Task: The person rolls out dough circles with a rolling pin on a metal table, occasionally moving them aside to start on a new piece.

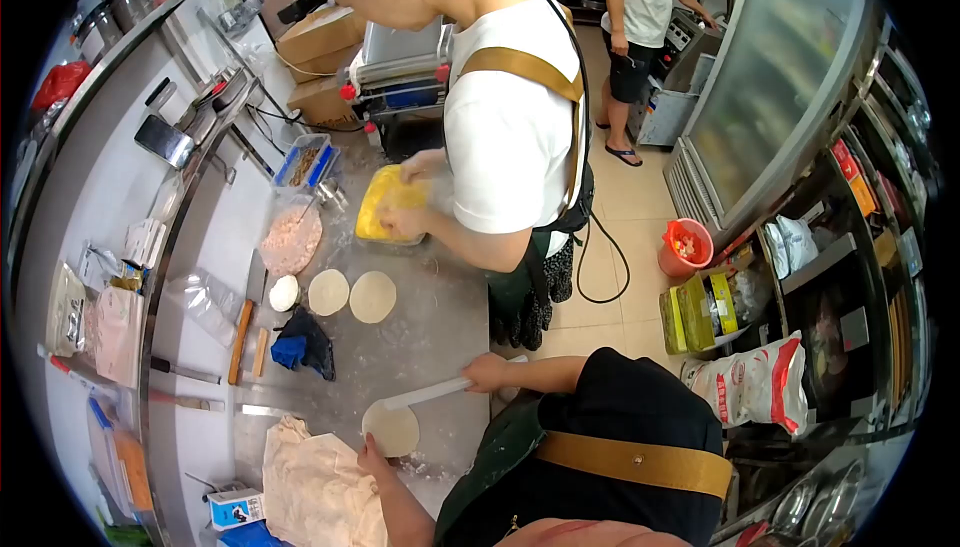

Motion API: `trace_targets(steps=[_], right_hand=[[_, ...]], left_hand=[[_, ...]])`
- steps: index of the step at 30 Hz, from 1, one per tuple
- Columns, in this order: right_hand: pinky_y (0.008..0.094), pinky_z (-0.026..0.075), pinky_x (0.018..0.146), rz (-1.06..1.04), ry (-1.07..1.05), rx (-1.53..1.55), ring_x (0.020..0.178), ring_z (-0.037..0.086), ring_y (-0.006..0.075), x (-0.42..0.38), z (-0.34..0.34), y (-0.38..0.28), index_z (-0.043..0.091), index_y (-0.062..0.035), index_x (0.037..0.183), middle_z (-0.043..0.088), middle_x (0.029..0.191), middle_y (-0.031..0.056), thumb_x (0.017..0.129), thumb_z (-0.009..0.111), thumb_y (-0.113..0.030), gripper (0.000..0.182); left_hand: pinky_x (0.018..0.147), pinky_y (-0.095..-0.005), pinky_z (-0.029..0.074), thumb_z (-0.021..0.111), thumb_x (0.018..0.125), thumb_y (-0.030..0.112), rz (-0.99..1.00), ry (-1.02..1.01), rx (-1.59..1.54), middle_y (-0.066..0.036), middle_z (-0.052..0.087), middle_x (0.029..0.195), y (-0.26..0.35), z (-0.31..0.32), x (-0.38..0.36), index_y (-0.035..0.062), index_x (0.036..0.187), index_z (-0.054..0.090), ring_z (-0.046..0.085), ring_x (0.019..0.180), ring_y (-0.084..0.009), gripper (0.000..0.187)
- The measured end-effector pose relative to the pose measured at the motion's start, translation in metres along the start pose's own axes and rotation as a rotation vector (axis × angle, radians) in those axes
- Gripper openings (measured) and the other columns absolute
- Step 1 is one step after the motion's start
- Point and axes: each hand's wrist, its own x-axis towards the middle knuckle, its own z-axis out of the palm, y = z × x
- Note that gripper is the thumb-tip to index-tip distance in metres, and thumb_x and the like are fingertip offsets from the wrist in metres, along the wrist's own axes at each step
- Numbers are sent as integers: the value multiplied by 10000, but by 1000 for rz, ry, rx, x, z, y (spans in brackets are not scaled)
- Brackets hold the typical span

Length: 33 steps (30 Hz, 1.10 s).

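Observation:
My right hand (487, 372) is closed around a white rolling pin (430, 392), whose far end lies over the upper edge of a thin round dough sheet (393, 435). At that sheet's lower left edge, my left hand (372, 453) pinches the dough, with the thumb uppermost. A beige cloth (315, 487) lies just beside my left hand. Farther up the floury steel table (440, 317) are two more flat dough rounds (373, 297) and a smaller pale dough piece (284, 293).
A co-worker in white has both hands at a yellow-filled tub (385, 202). Pink minced filling (291, 239), a dark blue cloth (305, 342) and a wooden rolling pin (241, 342) lie along the wall side. Another person stands near the glass-door fridge (780, 77).

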Motion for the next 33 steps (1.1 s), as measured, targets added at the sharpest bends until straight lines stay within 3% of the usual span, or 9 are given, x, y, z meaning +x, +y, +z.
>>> trace_targets(steps=[5, 15, 24, 33], right_hand=[[471, 498, 680, -28, 35, 91, 772, 628, 359, -13, -14, -5, 634, -126, 927, 648, 791, 141, 811, 621, -396, 294], [467, 501, 661, -9, 37, 7, 738, 629, 353, -3, 8, 7, 642, -129, 930, 650, 764, 131, 803, 622, -408, 308], [468, 501, 664, -11, 48, 0, 709, 624, 361, -1, 5, 8, 652, -104, 869, 646, 751, 142, 802, 632, -406, 310], [451, 506, 649, -42, 59, 4, 700, 626, 359, -3, 10, 9, 656, -99, 859, 647, 746, 148, 800, 637, -396, 304]], left_hand=[[556, -342, 448, 722, 809, 286, 33, 35, 96, -76, 611, 731, -15, -6, 2, -68, 826, 640, 533, 636, -180, 363], [571, -304, 442, 739, 802, 261, 47, 55, 35, -38, 599, 722, -20, -7, 6, -50, 785, 640, 514, 634, -142, 327], [571, -307, 456, 727, 812, 227, -11, 90, -46, -51, 615, 721, 7, 8, -15, -40, 770, 638, 537, 631, -153, 284], [567, -320, 472, 723, 819, 197, -49, 22, -63, -67, 629, 741, -4, -2, -6, -35, 771, 624, 566, 640, -170, 257]])
